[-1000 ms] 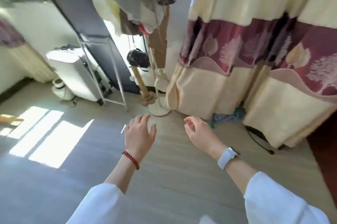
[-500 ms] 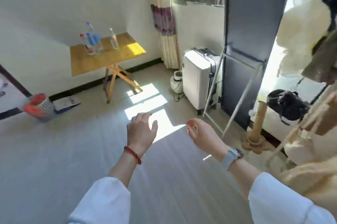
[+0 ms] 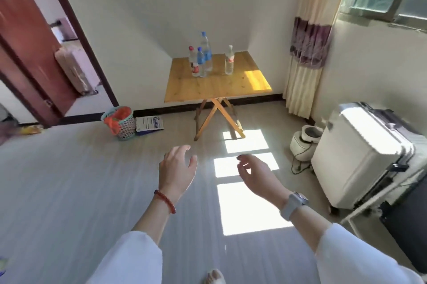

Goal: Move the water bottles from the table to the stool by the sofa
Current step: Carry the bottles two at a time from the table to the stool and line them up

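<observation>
Since the frame half a second before, our view had swung left, so that the wooden folding table (image 3: 219, 86), then far off at the upper left, stood straight ahead of us against the far wall, and the white suitcase (image 3: 360, 158) had slid to the right edge. Both our hands were raised over the floor in the near middle of the scene, well short of the table and holding nothing. Our left hand (image 3: 176, 169) showed its back to us, fingers loosely spread and slightly bent, with a red bead bracelet (image 3: 164, 200) on the wrist. Our right hand (image 3: 256, 175) was turned palm inward, its fingers gently curled and relaxed around empty air, a pale watch (image 3: 293, 204) on the wrist; white sleeves covered both forearms. Four water bottles stood upright at the far side of the tabletop. Three were clustered together left of centre: a tall one with a blue cap (image 3: 206, 52), a shorter blue-capped one (image 3: 200, 61) in front of it, and a red-capped one (image 3: 192, 60) just to their left. A white-capped bottle (image 3: 229, 60) with a red label stood apart to the right. All looked clear and still capped. Left of the table, a mesh basket (image 3: 120, 123) sat on the floor near the open doorway.
</observation>
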A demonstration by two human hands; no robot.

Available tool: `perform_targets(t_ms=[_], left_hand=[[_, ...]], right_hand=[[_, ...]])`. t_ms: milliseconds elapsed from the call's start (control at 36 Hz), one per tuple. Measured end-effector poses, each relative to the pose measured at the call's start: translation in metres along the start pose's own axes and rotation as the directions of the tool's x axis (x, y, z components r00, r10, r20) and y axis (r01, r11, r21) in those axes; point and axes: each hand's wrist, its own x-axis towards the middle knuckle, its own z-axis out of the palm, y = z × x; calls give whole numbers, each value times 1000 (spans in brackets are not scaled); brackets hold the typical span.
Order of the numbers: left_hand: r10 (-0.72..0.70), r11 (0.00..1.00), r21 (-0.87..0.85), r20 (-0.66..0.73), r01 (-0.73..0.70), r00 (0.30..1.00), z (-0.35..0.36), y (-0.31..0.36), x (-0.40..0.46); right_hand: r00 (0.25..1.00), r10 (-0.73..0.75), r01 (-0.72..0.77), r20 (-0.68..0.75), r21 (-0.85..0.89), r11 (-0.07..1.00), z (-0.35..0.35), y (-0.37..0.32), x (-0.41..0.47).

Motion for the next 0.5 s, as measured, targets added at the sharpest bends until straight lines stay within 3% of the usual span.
perform_targets(t_ms=[222, 500], left_hand=[[5, 999, -33, -57, -7, 998, -10, -52, 200], [-4, 997, -83, -7, 3, 1000, 44, -100, 397]], right_hand=[[1000, -4, 5, -20, 55, 998, 17, -49, 208], [999, 33, -32, -16, 50, 998, 51, -37, 413]])
